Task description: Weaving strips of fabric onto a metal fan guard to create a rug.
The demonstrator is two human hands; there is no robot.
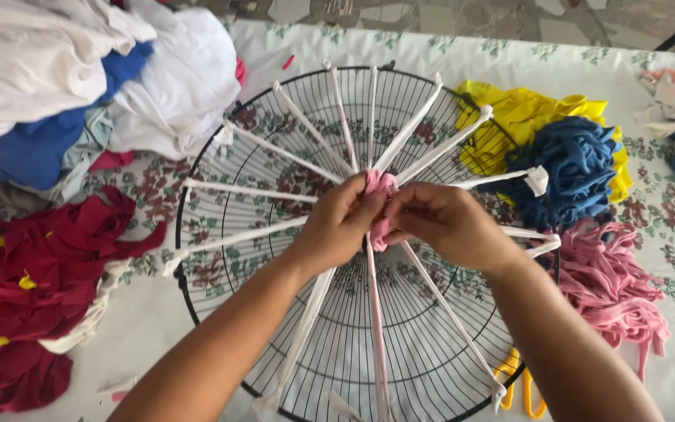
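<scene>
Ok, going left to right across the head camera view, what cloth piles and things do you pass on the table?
Dark red fabric pile → black wire fan guard → left hand → pink fabric strip → right hand → blue strip bundle → pink strip pile.

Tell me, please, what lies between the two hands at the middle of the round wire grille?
In the head view, a pink fabric strip lies between the left hand and right hand, pinched by both where the white strips meet on the black grille.
</scene>
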